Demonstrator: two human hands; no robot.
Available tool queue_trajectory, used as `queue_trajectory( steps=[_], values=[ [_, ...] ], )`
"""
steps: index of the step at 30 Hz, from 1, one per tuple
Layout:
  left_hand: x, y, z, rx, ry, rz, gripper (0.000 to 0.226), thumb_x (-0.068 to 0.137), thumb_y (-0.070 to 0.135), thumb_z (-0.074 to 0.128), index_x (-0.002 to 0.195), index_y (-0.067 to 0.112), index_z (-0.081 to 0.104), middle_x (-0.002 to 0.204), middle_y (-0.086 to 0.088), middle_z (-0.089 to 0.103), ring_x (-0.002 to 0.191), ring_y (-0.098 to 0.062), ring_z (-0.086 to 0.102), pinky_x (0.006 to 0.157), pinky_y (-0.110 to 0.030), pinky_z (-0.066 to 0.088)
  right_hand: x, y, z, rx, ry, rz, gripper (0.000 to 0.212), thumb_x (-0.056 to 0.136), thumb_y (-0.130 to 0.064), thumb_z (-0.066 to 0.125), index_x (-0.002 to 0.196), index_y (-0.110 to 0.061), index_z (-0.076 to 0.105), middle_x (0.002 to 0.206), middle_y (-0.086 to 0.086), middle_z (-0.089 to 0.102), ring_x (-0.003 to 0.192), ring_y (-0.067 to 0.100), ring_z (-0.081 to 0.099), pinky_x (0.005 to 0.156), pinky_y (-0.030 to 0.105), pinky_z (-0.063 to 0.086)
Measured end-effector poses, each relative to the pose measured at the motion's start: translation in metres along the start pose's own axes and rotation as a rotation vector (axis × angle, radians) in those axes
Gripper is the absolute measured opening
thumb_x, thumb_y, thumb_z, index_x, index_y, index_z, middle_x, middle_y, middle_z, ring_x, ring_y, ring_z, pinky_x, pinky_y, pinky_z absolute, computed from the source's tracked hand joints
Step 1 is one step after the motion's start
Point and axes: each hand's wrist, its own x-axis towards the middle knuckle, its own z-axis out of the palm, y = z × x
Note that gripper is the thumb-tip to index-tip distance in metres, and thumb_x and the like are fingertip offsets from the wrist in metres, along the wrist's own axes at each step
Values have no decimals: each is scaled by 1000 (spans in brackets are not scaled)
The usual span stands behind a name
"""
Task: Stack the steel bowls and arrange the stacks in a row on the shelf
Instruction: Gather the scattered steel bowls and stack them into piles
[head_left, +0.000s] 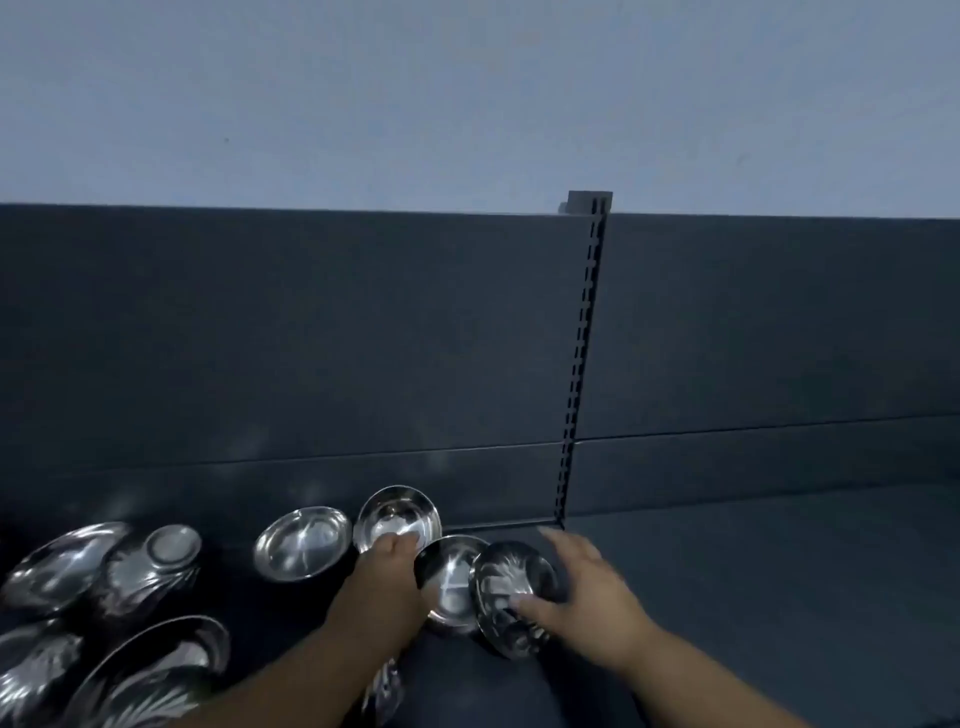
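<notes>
Nine steel bowls, as far as the blur allows a count, lie on the dark shelf (753, 571), all toward its left half; one more glint of steel shows under the left forearm at the front edge, too hidden to name. Two upright bowls sit against the back panel: a wide bowl (303, 541) and just right of it a tilted bowl (397, 514). Four more crowd the left edge: a flat bowl (62, 564), an upside-down bowl (156, 564) touching it, a front-left bowl (36, 670) and a large bowl (156, 670) near the front edge. The left hand (384, 577) is curled, fingers on the tilted bowl's near rim and against a middle bowl (449, 579). The right hand (582, 592) is spread wide, thumb pressed inside a patterned bowl (511, 597) that leans over the middle bowl, fingers stretched behind its rim.
</notes>
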Motion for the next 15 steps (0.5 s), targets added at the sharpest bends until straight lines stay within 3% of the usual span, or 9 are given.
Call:
queue_trajectory(
  steps=[3,7,11,15],
  values=[
    [12,4,12,109,-6,-54,64,91,47,48,145,19,30,147,-2,35,133,-19,37,105,-31,37,24,7,3,3,-99,-113,99,67,-72,63,149,-34,23,157,-7,21,142,11,27,117,25,25],
    [16,6,22,234,-11,-110,59,92,45,46,143,20,33,143,-1,41,127,-20,44,100,-32,41,43,10,9,-1,-226,-194,98,68,-71,65,150,-38,21,159,-11,12,145,13,19,117,29,24],
    [15,11,24,230,-12,-155,48,91,44,45,135,24,43,132,0,51,115,-19,55,92,-32,45,48,15,11,27,-272,-236,102,57,-72,73,144,-44,28,150,-15,23,136,9,32,110,25,34],
    [14,11,22,57,-25,-189,38,89,36,50,126,26,51,120,-2,61,106,-19,62,88,-30,49,45,17,10,61,-289,-238,104,49,-67,79,138,-49,28,136,-18,33,120,3,42,99,17,39]
  ],
)
